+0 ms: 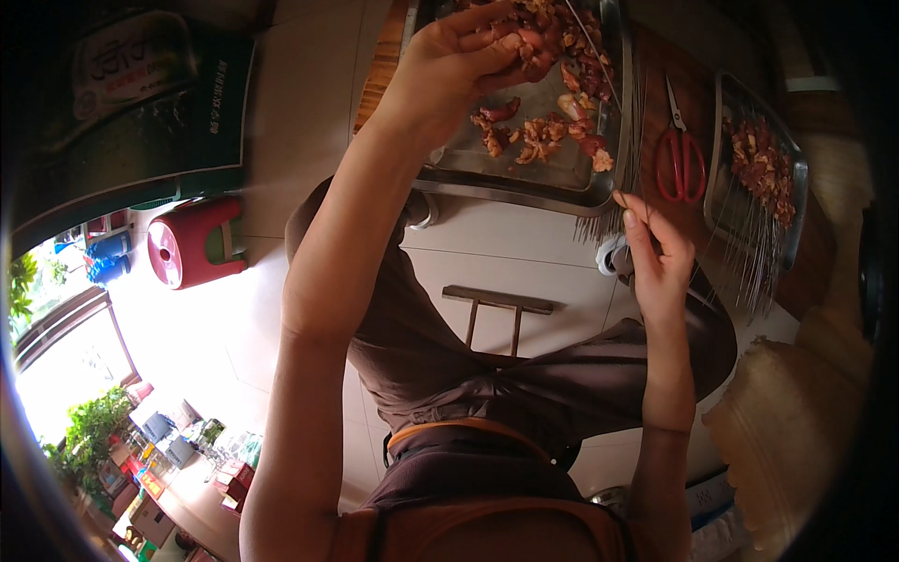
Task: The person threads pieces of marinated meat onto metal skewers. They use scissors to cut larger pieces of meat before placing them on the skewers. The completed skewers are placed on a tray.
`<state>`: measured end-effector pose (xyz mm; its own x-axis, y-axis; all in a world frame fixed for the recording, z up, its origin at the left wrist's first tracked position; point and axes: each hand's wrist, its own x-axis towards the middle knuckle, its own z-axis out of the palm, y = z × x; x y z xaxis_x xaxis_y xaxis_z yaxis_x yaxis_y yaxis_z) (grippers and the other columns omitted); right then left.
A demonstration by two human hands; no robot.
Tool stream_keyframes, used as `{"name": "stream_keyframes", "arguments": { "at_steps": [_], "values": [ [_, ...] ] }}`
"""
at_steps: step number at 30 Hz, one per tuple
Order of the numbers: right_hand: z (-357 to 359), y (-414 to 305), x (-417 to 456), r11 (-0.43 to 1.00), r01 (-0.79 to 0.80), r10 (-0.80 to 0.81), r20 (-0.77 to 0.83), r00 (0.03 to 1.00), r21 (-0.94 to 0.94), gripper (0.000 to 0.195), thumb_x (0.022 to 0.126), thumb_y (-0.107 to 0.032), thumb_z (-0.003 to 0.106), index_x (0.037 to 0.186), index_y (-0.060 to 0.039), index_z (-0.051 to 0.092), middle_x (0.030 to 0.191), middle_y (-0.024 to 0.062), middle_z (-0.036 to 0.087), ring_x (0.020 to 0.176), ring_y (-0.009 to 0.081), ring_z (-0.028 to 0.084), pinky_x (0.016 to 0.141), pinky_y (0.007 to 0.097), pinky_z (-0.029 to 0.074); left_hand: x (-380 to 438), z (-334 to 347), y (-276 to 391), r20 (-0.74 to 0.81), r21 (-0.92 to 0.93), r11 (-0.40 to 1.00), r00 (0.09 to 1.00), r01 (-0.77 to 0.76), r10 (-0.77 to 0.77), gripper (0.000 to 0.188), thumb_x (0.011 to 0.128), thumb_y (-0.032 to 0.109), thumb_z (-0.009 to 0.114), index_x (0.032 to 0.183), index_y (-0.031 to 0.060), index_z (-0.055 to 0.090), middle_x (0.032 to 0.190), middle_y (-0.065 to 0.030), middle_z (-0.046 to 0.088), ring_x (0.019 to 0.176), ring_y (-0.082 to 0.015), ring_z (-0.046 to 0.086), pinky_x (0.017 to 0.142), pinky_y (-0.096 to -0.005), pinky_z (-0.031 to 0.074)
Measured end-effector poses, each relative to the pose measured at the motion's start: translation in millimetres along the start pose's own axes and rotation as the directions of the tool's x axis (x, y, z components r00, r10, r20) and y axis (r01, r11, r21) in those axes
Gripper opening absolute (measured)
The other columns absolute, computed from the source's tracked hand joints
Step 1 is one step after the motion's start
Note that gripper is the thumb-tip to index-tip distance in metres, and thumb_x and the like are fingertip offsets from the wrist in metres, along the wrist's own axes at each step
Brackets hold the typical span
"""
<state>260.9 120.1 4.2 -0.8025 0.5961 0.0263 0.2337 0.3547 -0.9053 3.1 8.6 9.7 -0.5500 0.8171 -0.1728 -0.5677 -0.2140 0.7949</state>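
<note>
My left hand (pixel 484 60) is over the far part of a metal tray (pixel 520 188), its fingers closed on a piece of raw meat (pixel 528 48). More chunks of raw meat (pixel 544 139) lie in the tray around and below it. Beyond the tray's near right corner, my right hand (pixel 659 249) has thumb and forefinger pinched on what looks like a thin metal skewer (pixel 595 48), which slants up across the tray's right side. A bundle of metal skewers (pixel 634 133) lies along that side, under and beside the right fingertips.
Red-handled scissors (pixel 679 158) lie on the wooden board to the right. Past them, a second metal tray (pixel 727 211) holds skewered meat (pixel 762 165), with skewer ends jutting over its near edge. A red plastic stool (pixel 193 242) lies on its side at left.
</note>
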Motion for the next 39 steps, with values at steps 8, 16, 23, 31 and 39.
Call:
{"name": "stream_keyframes", "arguments": {
  "at_steps": [8, 16, 23, 31, 39],
  "values": [
    [-0.5, -1.0, -1.3, 1.0, -0.016, 0.016, -0.031, 0.999, 0.012, 0.023, 0.094, -0.007, 0.057, 0.113, 0.0035, 0.064, 0.096, 0.0041, 0.069, 0.074, 0.002, 0.051, 0.07, 0.0158, 0.041, -4.6, 9.2, 3.9, 0.121, -0.025, 1.0, 0.993, 0.005, -0.002, 0.044, 0.095, 0.003, 0.053, 0.136, -0.004, 0.036, 0.122, -0.0173, 0.058, 0.109, -0.0237, 0.06, 0.091, -0.0323, 0.053],
    [-1.9, -5.3, -1.9, 0.986, -0.154, 0.154, 0.012, 0.988, 0.067, 0.022, 0.094, -0.007, 0.057, 0.112, 0.0045, 0.064, 0.098, 0.0052, 0.069, 0.08, 0.0033, 0.053, 0.075, 0.0168, 0.042, 0.9, 2.0, -0.3, -0.033, -0.096, 0.993, 0.998, -0.062, 0.059, 0.043, 0.095, 0.006, 0.053, 0.134, -0.0058, 0.038, 0.121, -0.0193, 0.059, 0.107, -0.0242, 0.061, 0.09, -0.0304, 0.054],
    [-0.8, -3.9, -1.6, 0.986, -0.149, 0.148, 0.016, 0.989, 0.07, 0.022, 0.095, -0.008, 0.056, 0.112, 0.0041, 0.064, 0.096, 0.0036, 0.069, 0.074, 0.0016, 0.049, 0.07, 0.0158, 0.04, 2.5, 1.3, -4.7, -0.043, -0.106, 0.993, 0.998, -0.057, 0.053, 0.041, 0.095, 0.005, 0.054, 0.132, -0.006, 0.039, 0.117, -0.0174, 0.061, 0.104, -0.0235, 0.063, 0.089, -0.0314, 0.054],
    [2.6, -6.4, -2.4, 0.989, -0.141, 0.141, -0.006, 0.99, 0.046, 0.022, 0.095, -0.007, 0.056, 0.112, 0.0039, 0.064, 0.098, 0.0046, 0.07, 0.075, 0.0016, 0.05, 0.071, 0.0159, 0.041, -1.0, 8.6, -14.7, -0.105, -0.193, 0.977, 0.992, -0.092, 0.072, 0.037, 0.095, 0.002, 0.052, 0.13, -0.005, 0.042, 0.114, -0.0165, 0.062, 0.106, -0.026, 0.063, 0.093, -0.0348, 0.053],
    [3.3, -7.1, -2.2, 0.982, -0.164, 0.163, 0.018, 0.987, 0.093, 0.023, 0.094, -0.007, 0.056, 0.113, 0.0044, 0.064, 0.101, 0.0057, 0.07, 0.079, 0.0023, 0.052, 0.075, 0.0167, 0.042, -2.2, 10.7, -24.4, -0.004, -0.144, 0.986, 0.996, -0.086, 0.087, 0.05, 0.091, 0.003, 0.06, 0.133, -0.01, 0.036, 0.108, -0.0158, 0.064, 0.1, -0.0283, 0.065, 0.089, -0.0381, 0.055]
  ]
}}
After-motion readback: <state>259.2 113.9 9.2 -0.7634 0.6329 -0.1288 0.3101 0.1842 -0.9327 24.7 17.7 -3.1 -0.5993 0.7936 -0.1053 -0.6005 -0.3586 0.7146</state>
